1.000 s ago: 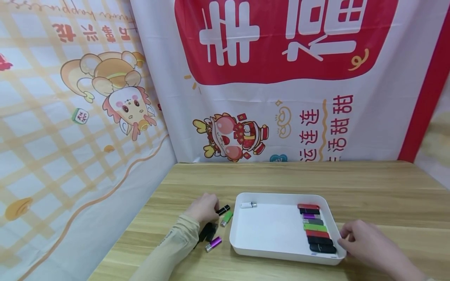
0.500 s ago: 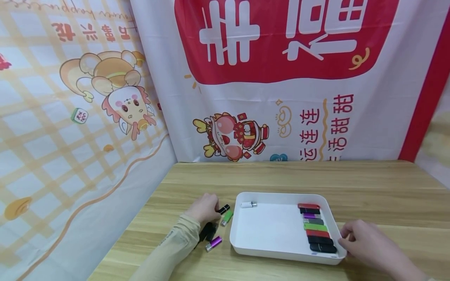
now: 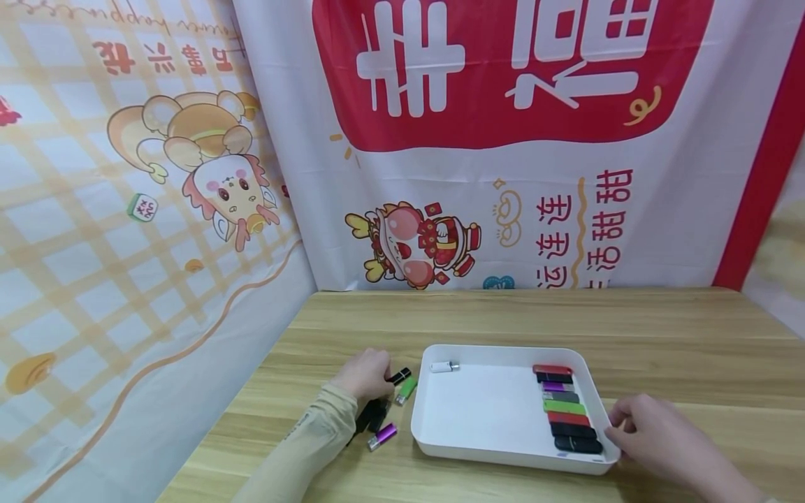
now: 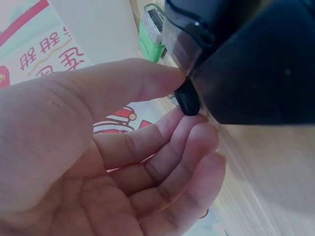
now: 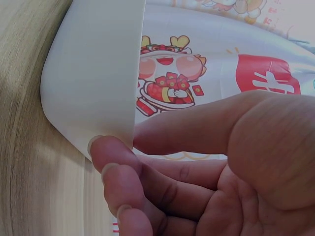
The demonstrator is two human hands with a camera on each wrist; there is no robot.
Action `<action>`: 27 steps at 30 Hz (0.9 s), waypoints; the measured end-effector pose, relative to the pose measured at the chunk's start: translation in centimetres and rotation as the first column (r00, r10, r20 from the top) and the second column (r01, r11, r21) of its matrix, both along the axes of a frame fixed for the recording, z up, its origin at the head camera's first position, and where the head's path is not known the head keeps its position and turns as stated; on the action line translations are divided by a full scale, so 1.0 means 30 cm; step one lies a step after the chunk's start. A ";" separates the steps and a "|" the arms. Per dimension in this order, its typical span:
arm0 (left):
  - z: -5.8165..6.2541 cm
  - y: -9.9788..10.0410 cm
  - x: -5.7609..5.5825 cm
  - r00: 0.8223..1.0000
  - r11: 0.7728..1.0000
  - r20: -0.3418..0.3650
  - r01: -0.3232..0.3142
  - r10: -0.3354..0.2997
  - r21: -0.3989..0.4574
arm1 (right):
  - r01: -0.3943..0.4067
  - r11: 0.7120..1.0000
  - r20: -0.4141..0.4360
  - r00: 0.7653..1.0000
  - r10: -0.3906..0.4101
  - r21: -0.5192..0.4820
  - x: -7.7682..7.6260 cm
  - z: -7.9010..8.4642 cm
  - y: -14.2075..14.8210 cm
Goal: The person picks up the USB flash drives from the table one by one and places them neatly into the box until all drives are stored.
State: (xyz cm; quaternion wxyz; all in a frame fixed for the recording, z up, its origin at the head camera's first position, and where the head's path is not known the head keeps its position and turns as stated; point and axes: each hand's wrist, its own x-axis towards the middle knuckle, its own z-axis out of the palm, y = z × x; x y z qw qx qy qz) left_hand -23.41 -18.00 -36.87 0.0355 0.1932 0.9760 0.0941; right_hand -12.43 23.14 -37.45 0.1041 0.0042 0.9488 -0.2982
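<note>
My left hand (image 3: 365,374) is at the table left of a white tray (image 3: 490,457), its fingertips pinching a black USB flash drive (image 3: 400,376). In the left wrist view, one rounded end of this black flash drive (image 4: 187,100) shows between thumb and fingers. A green flash drive (image 3: 406,390) lies right beside it, and a purple one (image 3: 382,437) lies nearer the front. My right hand (image 3: 654,429) grips the tray's right wall, thumb on one side and fingers on the other, as the right wrist view shows of the tray (image 5: 98,64).
Inside the tray, several flash drives in red, black, purple, grey and green form a column along the right; a white flash drive (image 3: 444,367) lies at the back left. Dark objects (image 3: 374,415) sit partly hidden by the left wrist. Printed cloth (image 3: 409,175) hangs behind the wooden table (image 3: 503,318).
</note>
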 end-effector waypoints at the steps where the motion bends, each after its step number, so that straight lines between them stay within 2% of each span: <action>1: 0.000 0.000 0.000 1.000 1.000 0.000 0.000 0.000 -0.001 | -0.001 1.000 -0.001 1.000 0.001 0.001 0.000 0.000 0.000; 11: -0.002 0.000 0.002 1.000 1.000 0.018 0.006 -0.007 0.029 | -0.008 1.000 -0.009 1.000 0.008 0.002 -0.001 -0.003 -0.001; 19: 0.024 -0.024 -0.013 0.999 0.992 0.034 -0.035 0.031 0.124 | -0.006 1.000 -0.005 1.000 0.006 0.006 0.002 0.000 -0.003; 27: 0.051 -0.051 -0.035 1.000 0.982 0.012 0.015 -0.018 0.188 | -0.009 1.000 0.002 1.000 0.009 -0.004 0.001 0.000 -0.001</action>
